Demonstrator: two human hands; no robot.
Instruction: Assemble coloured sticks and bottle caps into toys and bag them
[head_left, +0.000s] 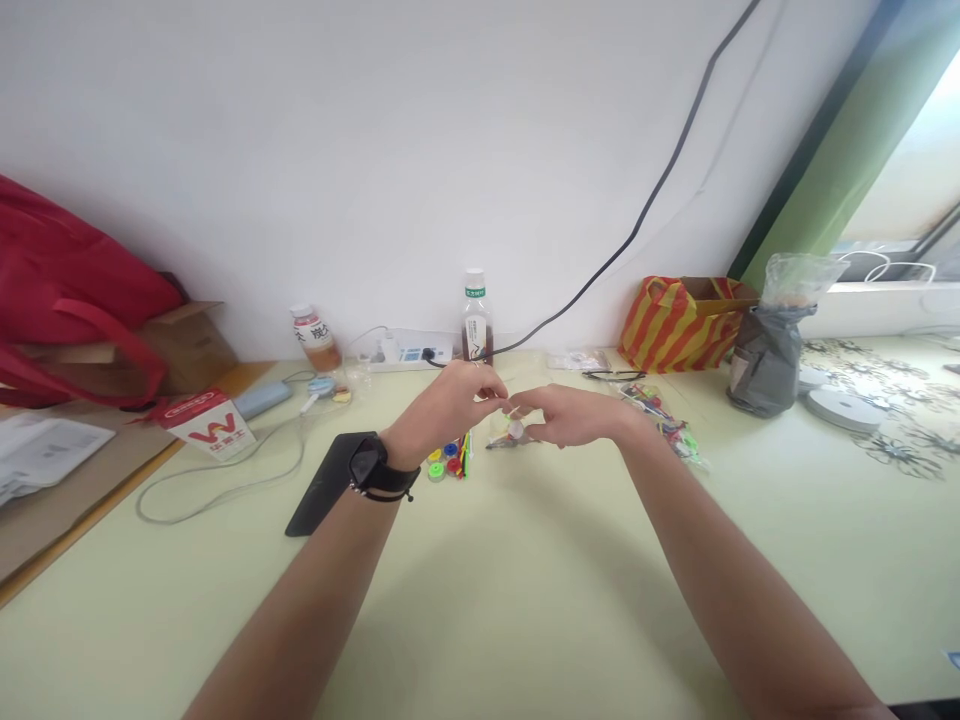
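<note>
Above the middle of the table, my left hand [459,398] and my right hand [576,413] meet at the fingertips. The left thumb and fingers are pinched together; what lies in them is too small to make out. A small white round piece [515,429] shows at the right fingertips, which are curled around it. Beneath the hands lies a clear plastic bag [498,437], partly hidden. Just left of it are small colored wheels, among them a green one [436,472] and a red one [454,466], beside several thin colored sticks [466,455].
A black phone-like slab [319,500] lies under my left forearm. Bottles [478,325], a power strip [412,352] and a dangling black cable [637,222] are at the back. Bagged colored parts [679,435], a striped bag [675,325] and a grey bag [766,360] stand right.
</note>
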